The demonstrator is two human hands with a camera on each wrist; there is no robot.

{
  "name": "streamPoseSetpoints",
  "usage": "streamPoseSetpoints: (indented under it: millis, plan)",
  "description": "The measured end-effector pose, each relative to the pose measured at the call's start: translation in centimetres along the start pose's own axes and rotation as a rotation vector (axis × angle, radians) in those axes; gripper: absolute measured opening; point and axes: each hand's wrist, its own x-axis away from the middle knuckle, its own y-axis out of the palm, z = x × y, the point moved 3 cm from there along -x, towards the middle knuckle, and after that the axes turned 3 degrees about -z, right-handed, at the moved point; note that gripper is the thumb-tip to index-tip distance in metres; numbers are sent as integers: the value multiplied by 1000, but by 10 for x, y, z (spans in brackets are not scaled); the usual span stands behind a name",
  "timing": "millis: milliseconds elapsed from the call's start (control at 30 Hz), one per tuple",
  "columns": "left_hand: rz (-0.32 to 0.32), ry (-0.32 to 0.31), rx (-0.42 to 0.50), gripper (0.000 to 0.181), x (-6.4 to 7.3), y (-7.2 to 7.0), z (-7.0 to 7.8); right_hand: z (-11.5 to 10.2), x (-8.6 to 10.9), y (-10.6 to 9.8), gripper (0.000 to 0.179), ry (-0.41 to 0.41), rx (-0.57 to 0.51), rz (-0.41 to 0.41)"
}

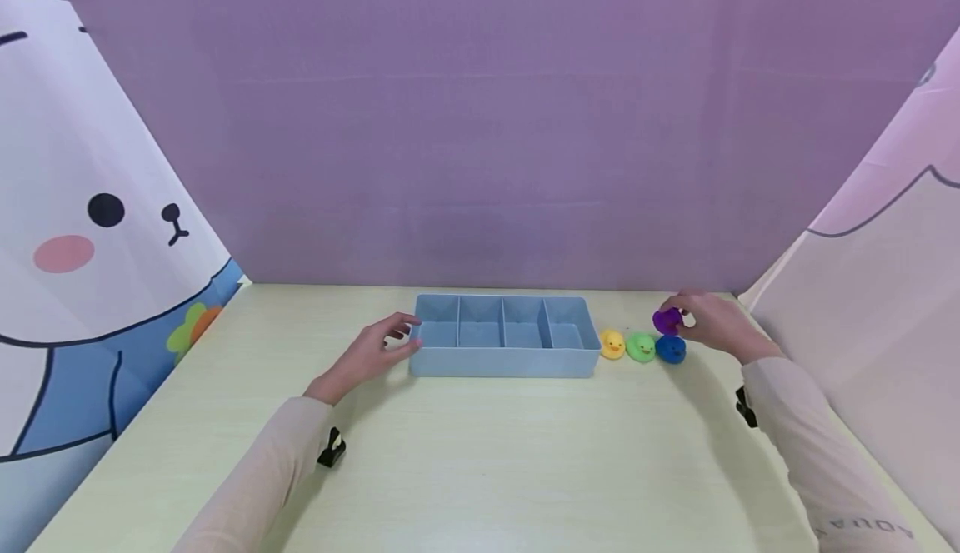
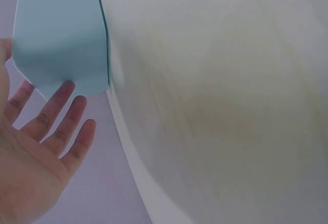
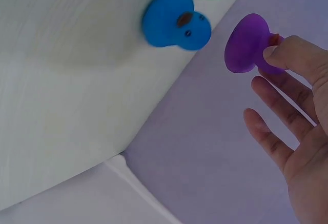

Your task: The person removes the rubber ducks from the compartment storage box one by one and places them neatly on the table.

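In the head view a light blue box (image 1: 504, 362) with several compartments stands on the table. My left hand (image 1: 380, 345) is at the box's left end, its fingers loosely spread; in the left wrist view the fingers of this hand (image 2: 41, 142) lie beside the box's end wall (image 2: 61, 34). My right hand (image 1: 712, 321) pinches a purple rubber duck (image 3: 248, 44) between thumb and finger, raised off the table. Just below it sits a blue duck (image 1: 671, 350). A green duck (image 1: 641, 348) and a yellow duck (image 1: 612, 345) line up from there toward the box's right end.
The pale table (image 1: 495, 461) meets an upright purple cloth (image 1: 495, 137) behind the box. Printed cloth (image 1: 75, 161) hangs along the left side, and a pale curtain (image 1: 885, 320) along the right.
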Motion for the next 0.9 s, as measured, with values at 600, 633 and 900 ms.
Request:
streamPoseSetpoints:
  millis: [600, 633, 900]
  plan:
    - [3, 18, 13, 46, 0, 1, 2, 25, 22, 2, 26, -28, -36, 13]
    - [4, 19, 14, 47, 0, 1, 3, 26, 23, 3, 26, -29, -38, 10]
    - [10, 19, 14, 46, 0, 1, 2, 33, 33, 13, 29, 28, -23, -6]
